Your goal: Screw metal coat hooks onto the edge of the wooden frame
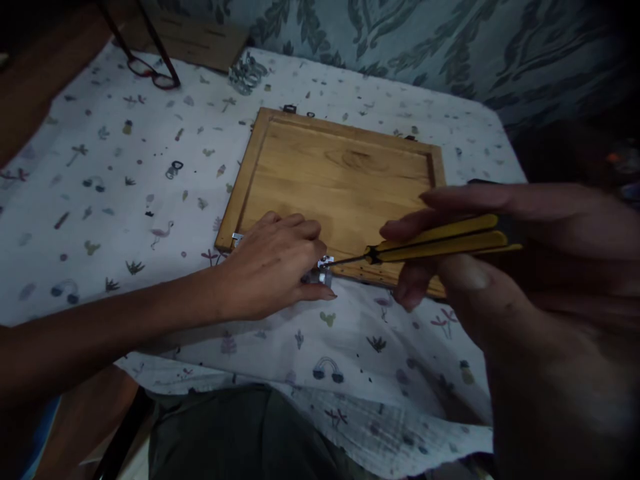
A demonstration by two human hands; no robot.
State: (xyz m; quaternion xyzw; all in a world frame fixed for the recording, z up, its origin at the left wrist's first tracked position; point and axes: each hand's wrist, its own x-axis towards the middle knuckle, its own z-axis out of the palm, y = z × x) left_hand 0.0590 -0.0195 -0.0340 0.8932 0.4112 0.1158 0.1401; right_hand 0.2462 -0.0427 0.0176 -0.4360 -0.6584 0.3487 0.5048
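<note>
At far left, eyeglasses [152, 73] are resting on the printed tablecloth [185, 160]. The wooden panel [345, 173] is lying flat on the cloth; a small bright bracket [237, 239] is sitting at its near left corner. Beyond the panel, a cluster of shiny hardware [247, 72] is standing apart. The left hand [280, 260] is curling over the near edge, thumb and forefinger pinching a metal fitting [324, 270] there. If this pinch loosens, the fitting could be shifting out of line. The screwdriver [440, 240] is pointing leftward, its tip meeting the fitting; whether it is seated in a screw is too small to tell. A slanted shaft could be causing slip, scratching the wood or striking the thumb. The right hand [525, 300] is gripping the handle between thumb and fingers; uneven pressure could be sliding the panel.
</note>
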